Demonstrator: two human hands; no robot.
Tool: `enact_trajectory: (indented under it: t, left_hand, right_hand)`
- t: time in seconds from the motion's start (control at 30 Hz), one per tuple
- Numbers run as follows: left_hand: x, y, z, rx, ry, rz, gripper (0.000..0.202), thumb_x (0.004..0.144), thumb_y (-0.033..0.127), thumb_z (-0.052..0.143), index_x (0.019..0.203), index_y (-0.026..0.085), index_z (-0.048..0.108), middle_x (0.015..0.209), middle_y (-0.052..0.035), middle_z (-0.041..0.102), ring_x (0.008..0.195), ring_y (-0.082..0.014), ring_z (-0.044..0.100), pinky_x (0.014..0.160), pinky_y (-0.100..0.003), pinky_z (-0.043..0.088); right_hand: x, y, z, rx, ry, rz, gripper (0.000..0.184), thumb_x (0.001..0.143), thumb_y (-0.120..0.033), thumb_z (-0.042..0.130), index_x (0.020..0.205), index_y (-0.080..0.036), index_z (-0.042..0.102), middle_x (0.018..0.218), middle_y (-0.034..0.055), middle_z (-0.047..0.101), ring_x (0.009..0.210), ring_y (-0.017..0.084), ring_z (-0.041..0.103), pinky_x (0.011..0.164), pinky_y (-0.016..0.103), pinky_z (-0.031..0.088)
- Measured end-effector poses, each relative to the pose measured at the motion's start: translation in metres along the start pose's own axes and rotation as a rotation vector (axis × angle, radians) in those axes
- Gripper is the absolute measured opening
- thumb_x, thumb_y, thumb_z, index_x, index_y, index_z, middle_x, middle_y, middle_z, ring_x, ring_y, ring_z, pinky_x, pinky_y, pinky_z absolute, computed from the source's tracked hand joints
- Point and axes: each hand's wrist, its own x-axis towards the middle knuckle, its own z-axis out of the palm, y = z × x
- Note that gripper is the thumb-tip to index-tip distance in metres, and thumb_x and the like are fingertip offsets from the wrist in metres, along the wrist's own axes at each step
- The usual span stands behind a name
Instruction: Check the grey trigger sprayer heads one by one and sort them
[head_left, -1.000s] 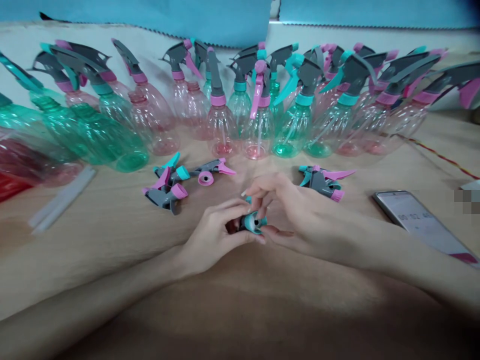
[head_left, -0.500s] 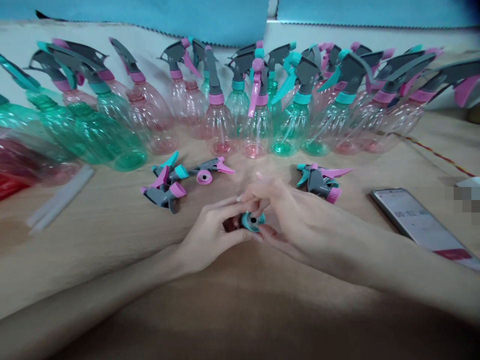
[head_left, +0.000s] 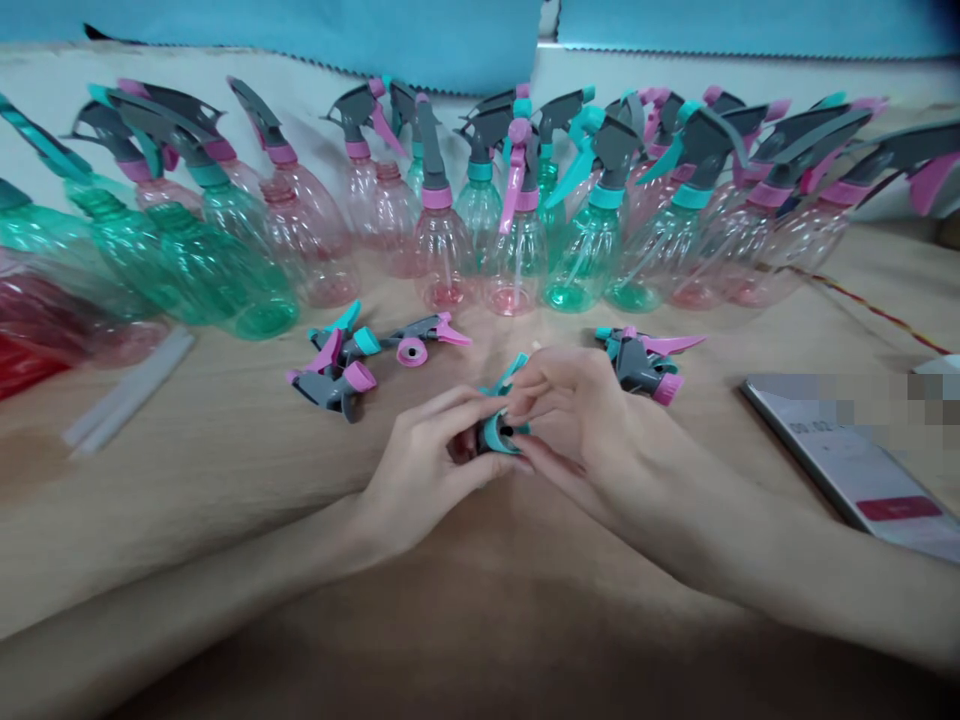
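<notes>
Both hands meet over the wooden table [head_left: 225,450], closed around one grey spray head with a teal collar [head_left: 498,432]. My left hand [head_left: 427,470] grips it from the left. My right hand [head_left: 570,410] pinches it from the right and above, fingers curled. The teal trigger tip [head_left: 510,372] sticks up between the fingers. Loose spray heads lie close by: a cluster with pink and teal parts [head_left: 337,365] to the left, one grey and pink head [head_left: 424,335], and another small pile [head_left: 645,362] just right of my right hand.
Several pink and green spray bottles [head_left: 517,230] with trigger heads stand in a row behind. Green and red bottles [head_left: 187,270] lie at the left with white tubes [head_left: 127,395]. A phone [head_left: 862,450] lies at the right. Blue cloth [head_left: 375,30] covers the back.
The spray head has turned in my hands; its teal trigger now points up between my fingers, and my right fingers have shifted over it.
</notes>
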Motion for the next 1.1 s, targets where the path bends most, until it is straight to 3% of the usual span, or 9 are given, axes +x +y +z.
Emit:
enact_trajectory:
  t: [0.1,0.2,0.37,0.5,0.57,0.73,0.9,1.0,1.1]
  left_hand:
    - [0.002,0.008,-0.002,0.071,0.036,0.030,0.020,0.077,0.023,0.068,0.095,0.017,0.065,0.084,-0.0003,0.060,0.067,-0.0105,0.051,0.061,-0.022,0.043]
    - [0.003,0.014,-0.006,0.145,0.078,0.053,0.017,0.078,0.026,0.065,0.093,0.018,0.063,0.083,-0.0005,0.061,0.069,-0.0119,0.054,0.063,-0.023,0.045]
    - [0.002,0.019,-0.007,0.170,0.102,0.096,0.010,0.078,0.018,0.060,0.088,0.018,0.061,0.082,-0.0003,0.061,0.071,-0.0125,0.056,0.063,-0.023,0.046]
    - [0.002,0.018,-0.006,0.180,0.125,0.090,0.013,0.077,0.014,0.058,0.089,0.019,0.061,0.080,0.0011,0.060,0.071,-0.0127,0.056,0.063,-0.023,0.046]
    - [0.005,0.017,-0.005,0.179,0.120,0.089,0.017,0.075,0.013,0.059,0.091,0.019,0.061,0.079,0.0017,0.059,0.069,-0.0124,0.054,0.062,-0.024,0.046]
    - [0.018,0.014,0.000,0.171,0.028,0.075,0.022,0.075,0.010,0.060,0.094,0.020,0.062,0.087,0.0005,0.062,0.081,-0.0161,0.057,0.073,-0.028,0.046]
    - [0.032,0.016,0.015,0.252,-0.047,0.061,0.027,0.078,0.018,0.063,0.105,0.023,0.061,0.085,-0.0001,0.060,0.083,-0.0178,0.056,0.073,-0.030,0.047]
    - [0.034,0.022,0.027,0.249,-0.091,0.171,0.020,0.081,0.019,0.061,0.101,0.019,0.060,0.086,-0.0019,0.061,0.087,-0.0189,0.055,0.076,-0.031,0.047]
    - [0.033,0.029,0.045,0.201,-0.195,0.393,0.009,0.087,0.021,0.052,0.092,0.017,0.059,0.084,-0.0026,0.064,0.086,-0.0192,0.053,0.077,-0.032,0.046]
  right_hand:
    - [0.000,-0.008,-0.005,-0.024,-0.018,-0.008,0.023,0.087,-0.012,0.046,0.103,-0.025,0.035,0.101,0.0029,0.055,0.091,0.016,0.058,0.073,0.028,0.050]
    - [0.002,-0.015,-0.009,-0.060,-0.006,0.020,0.035,0.082,-0.007,0.046,0.111,-0.022,0.032,0.100,0.0061,0.055,0.093,0.019,0.057,0.075,0.032,0.050]
    - [0.001,-0.022,0.000,-0.019,0.117,0.112,0.037,0.081,-0.003,0.046,0.110,-0.023,0.034,0.095,0.0018,0.058,0.087,0.016,0.059,0.078,0.033,0.053]
    - [-0.001,-0.018,0.006,-0.065,0.223,-0.037,0.042,0.077,0.000,0.049,0.109,-0.024,0.035,0.096,-0.0019,0.058,0.090,0.013,0.060,0.109,0.040,0.034]
    - [-0.002,-0.013,0.006,-0.135,0.242,-0.111,0.038,0.080,-0.002,0.048,0.109,-0.023,0.036,0.098,-0.0006,0.059,0.095,0.015,0.059,0.113,0.043,0.025]
    - [-0.012,-0.001,-0.003,-0.263,0.179,-0.173,0.029,0.084,-0.004,0.042,0.110,-0.017,0.043,0.100,0.0055,0.062,0.101,0.018,0.060,0.108,0.044,0.034]
    - [-0.034,0.003,-0.020,-0.357,0.175,-0.154,0.021,0.085,-0.007,0.045,0.105,-0.013,0.047,0.100,0.0082,0.065,0.102,0.018,0.060,0.103,0.042,0.040]
    - [-0.049,0.000,-0.033,-0.351,0.201,-0.139,0.015,0.085,-0.013,0.053,0.100,-0.012,0.050,0.093,0.0070,0.067,0.096,0.015,0.061,0.101,0.035,0.041]
    - [-0.062,-0.003,-0.045,-0.326,0.177,-0.120,0.008,0.087,-0.017,0.052,0.095,-0.015,0.054,0.090,0.0044,0.067,0.092,0.014,0.061,0.101,0.036,0.039]
